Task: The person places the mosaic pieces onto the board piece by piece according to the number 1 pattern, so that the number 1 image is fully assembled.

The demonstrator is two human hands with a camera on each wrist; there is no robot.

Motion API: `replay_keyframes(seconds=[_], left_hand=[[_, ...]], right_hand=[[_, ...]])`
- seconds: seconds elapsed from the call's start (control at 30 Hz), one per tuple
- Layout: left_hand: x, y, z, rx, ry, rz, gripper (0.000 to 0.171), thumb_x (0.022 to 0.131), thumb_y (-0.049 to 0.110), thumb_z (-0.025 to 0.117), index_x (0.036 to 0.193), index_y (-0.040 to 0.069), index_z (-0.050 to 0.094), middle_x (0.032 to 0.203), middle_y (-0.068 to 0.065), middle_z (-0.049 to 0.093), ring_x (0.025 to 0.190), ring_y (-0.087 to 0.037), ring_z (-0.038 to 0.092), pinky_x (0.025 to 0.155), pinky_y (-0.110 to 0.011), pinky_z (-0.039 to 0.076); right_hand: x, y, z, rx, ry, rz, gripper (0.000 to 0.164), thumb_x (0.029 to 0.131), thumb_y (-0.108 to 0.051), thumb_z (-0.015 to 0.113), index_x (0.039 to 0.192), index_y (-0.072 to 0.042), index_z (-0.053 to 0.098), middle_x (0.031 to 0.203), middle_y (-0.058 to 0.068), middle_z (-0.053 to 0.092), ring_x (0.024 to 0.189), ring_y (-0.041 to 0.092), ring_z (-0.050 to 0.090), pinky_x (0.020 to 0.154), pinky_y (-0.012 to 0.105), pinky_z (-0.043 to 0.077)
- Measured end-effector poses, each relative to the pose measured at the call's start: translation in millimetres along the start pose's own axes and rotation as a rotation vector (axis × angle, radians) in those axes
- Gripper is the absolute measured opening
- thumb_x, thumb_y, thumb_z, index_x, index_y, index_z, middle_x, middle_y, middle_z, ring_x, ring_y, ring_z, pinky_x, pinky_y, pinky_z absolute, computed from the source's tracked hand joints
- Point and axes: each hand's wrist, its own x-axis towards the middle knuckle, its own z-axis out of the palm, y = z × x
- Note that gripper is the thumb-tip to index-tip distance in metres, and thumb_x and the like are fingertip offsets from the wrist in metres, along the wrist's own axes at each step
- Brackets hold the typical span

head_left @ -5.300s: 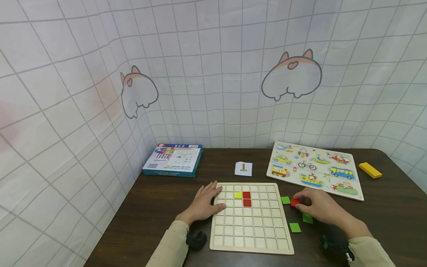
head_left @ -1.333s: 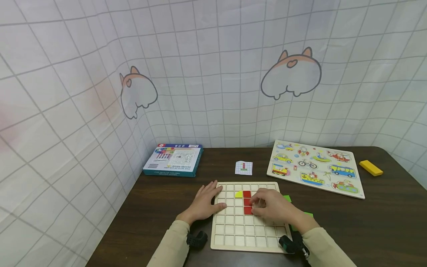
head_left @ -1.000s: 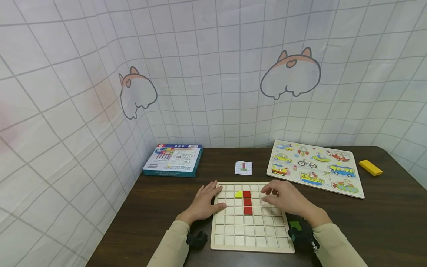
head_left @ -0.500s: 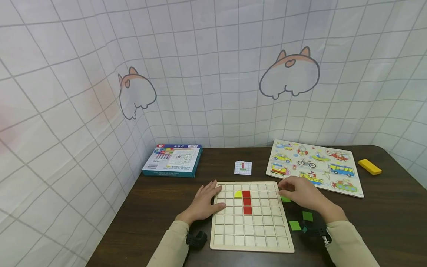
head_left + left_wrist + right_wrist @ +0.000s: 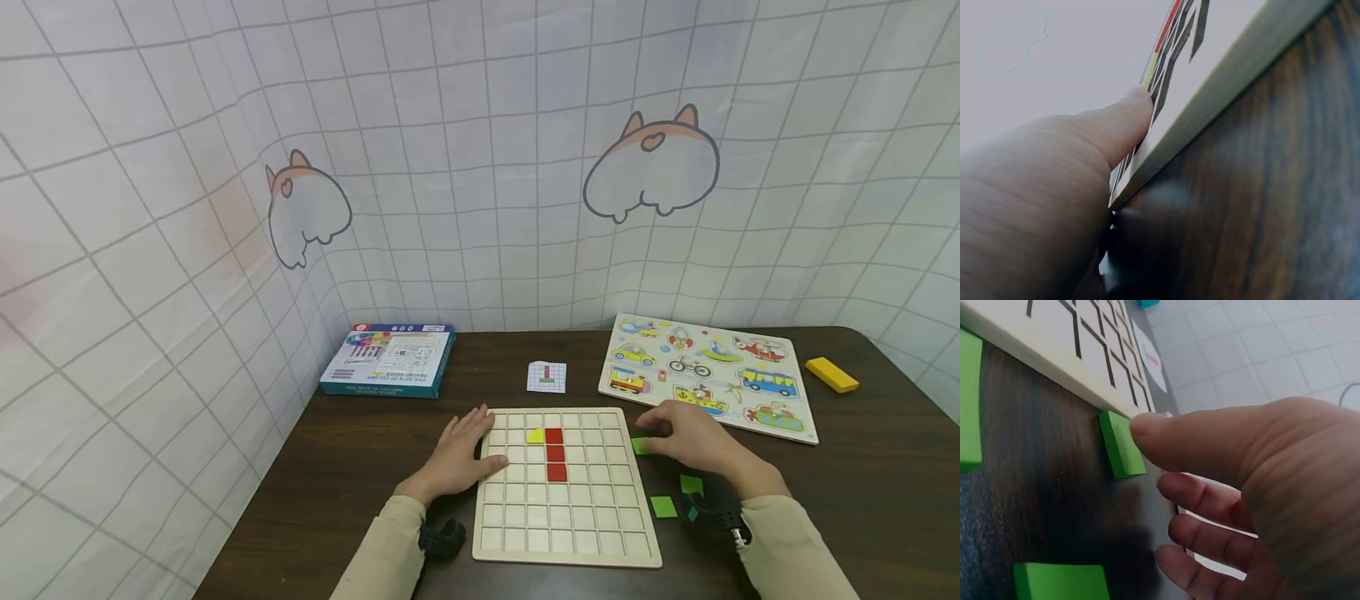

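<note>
A pale wooden grid board lies on the table. On it three red square tiles stand in a column, with a yellow tile left of the topmost one. My left hand rests on the board's left edge, fingers spread and the thumb over the rim. Beyond the right edge, my right hand is at a green square tile, its thumb tip overlapping one end and the index finger mostly hidden in the right wrist view. Two more green tiles lie nearer me.
Behind the board lies a small paper card with a printed grid pattern. A boxed set is at the back left. A picture puzzle board and a yellow block occupy the back right.
A third red tile has gone from the table into the column on the board. My right hand has let go of it and moved right to the far green tile. The left hand stays put.
</note>
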Motion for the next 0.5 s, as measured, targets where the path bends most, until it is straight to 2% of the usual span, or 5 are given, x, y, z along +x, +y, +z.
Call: replay_keyframes(seconds=[0.27,0.5], left_hand=[[-0.5,0.1,-0.3,0.008,-0.005,-0.002,0.079,0.095,0.047,0.06,0.154,0.005,0.029,0.162,-0.013,0.017,0.15,-0.028,0.013,0.119,-0.052,0.004],[-0.1,-0.3,-0.3,0.012,-0.002,0.008,0.076,0.095,0.046,0.059,0.153,0.006,0.031,0.162,-0.013,0.017,0.15,-0.028,0.013,0.119,-0.053,0.004]], right_hand=[[1.3,2.5,3.2,-0.015,-0.047,-0.012,0.033,0.083,-0.021,0.078,0.112,-0.007,0.072,0.107,0.004,0.067,0.086,0.015,0.058,0.072,0.035,0.05],[2.9,4.2,5.2,-0.003,-0.048,-0.044,0.026,0.084,-0.016,0.077,0.109,-0.009,0.073,0.103,0.0,0.067,0.083,0.014,0.054,0.068,0.033,0.047]])
